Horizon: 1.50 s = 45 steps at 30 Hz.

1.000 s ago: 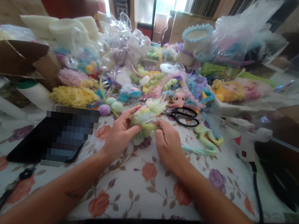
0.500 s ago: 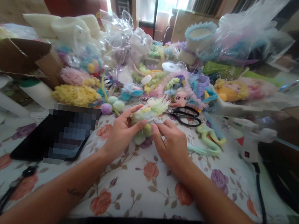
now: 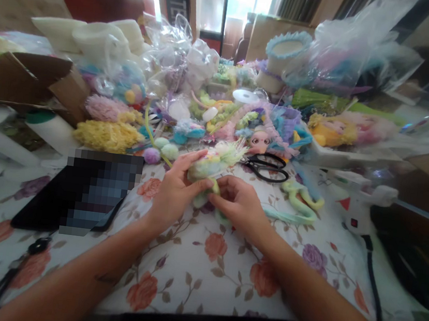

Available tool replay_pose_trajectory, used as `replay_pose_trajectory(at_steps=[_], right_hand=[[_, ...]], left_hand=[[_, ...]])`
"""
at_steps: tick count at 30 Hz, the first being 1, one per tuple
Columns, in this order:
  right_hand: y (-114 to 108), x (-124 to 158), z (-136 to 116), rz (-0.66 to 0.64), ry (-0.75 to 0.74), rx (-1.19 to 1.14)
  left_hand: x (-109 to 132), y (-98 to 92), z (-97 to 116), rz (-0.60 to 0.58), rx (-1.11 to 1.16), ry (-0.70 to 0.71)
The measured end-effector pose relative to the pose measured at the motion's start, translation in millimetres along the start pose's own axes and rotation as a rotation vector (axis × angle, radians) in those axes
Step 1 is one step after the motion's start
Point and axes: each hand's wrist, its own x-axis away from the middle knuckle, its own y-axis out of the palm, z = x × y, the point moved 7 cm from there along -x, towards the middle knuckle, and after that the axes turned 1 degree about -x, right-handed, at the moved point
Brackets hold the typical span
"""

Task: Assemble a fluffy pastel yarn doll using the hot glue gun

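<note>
A small fuzzy craft piece [image 3: 207, 169] in pale green, yellow and white, with a feathery tuft at its upper right, is held just above the floral tablecloth. My left hand [image 3: 178, 184] is closed round its left side, thumb pressed across the front. At the lower right of the piece, my right hand [image 3: 238, 202] pinches with thumb and fingers on its yellow-green part; the exact grip is partly hidden. From behind my right hand a fuzzy pale green and yellow strip [image 3: 297, 217] runs out over the cloth. Black-handled scissors [image 3: 269, 173] lie just beyond.
A white glue gun [image 3: 358, 199] stands at the right. On the left lies a black tablet [image 3: 43, 197]. Behind my hands is a heap of plush craft parts, with a doll face [image 3: 260, 139], pompoms [image 3: 152, 155], yellow fluffy yarn [image 3: 110, 136] and plastic bags [image 3: 169, 45].
My right hand has shifted slightly down and left, its fingertips now lower on the fuzzy piece. My left thumb has moved a little right and down.
</note>
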Motion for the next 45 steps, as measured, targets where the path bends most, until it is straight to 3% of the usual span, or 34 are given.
replay_pose_trajectory(at_steps=[6,9,16,22,31,45], right_hand=[[-1.5,4.4,2.7,0.09,-0.013,-0.04],[-5.7,6.4,-3.6,0.148,-0.08,0.072],[-11.4,9.7,-18.5,0.222,-0.203,0.363],[-12.5,10.0,-23.8,0.241,-0.224,0.451],[-13.0,14.3,-29.8,0.356,-0.446,0.611],[-8.9,19.9,-34.6,0.359,-0.574,0.873]], left_hand=[[-1.3,-8.5,7.2,0.088,-0.114,0.139],[-2.3,-9.7,9.8,0.103,-0.154,0.154],[-1.3,-7.2,9.6,0.073,-0.141,0.154],[-1.3,-5.2,6.6,0.057,-0.118,0.139],[-0.3,-2.9,5.1,0.042,-0.1,0.133],[-0.1,-2.1,6.3,0.035,-0.107,0.123]])
